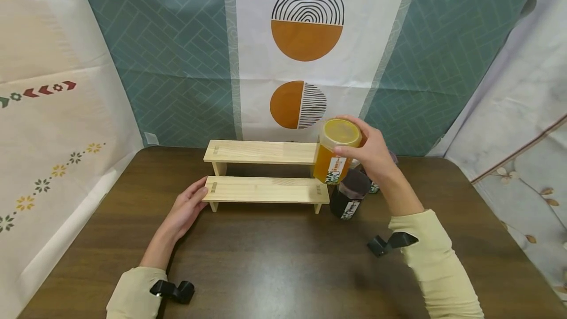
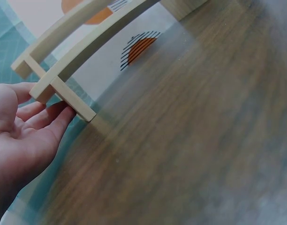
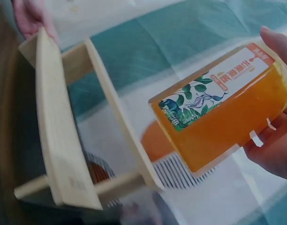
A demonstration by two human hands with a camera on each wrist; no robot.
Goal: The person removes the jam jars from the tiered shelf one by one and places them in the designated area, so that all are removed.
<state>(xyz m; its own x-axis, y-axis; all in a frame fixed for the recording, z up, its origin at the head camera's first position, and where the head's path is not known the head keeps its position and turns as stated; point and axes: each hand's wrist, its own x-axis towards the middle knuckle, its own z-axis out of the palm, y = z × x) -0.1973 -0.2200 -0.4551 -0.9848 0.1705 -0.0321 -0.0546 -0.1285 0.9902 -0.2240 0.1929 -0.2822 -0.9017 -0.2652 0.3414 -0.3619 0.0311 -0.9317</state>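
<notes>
My right hand (image 1: pixel 369 146) grips a clear jar of orange jam (image 1: pixel 340 154) with a yellowish lid and a printed label. It holds the jar off the table, beside the right end of a two-step wooden rack (image 1: pixel 261 189). In the right wrist view the orange jar (image 3: pixel 218 122) lies across the palm, label toward the camera. My left hand (image 1: pixel 189 206) holds the left end of the rack's lower step. Thumb and fingers sit at the board's end and side support in the left wrist view, where the rack (image 2: pixel 99 40) shows both boards.
A dark jar (image 1: pixel 350 195) with a white label stands on the brown table (image 1: pixel 266 255), right of the rack. Behind it another dark jar (image 1: pixel 374 187) is partly hidden by my right hand. A patterned cloth (image 1: pixel 186 63) hangs behind the rack.
</notes>
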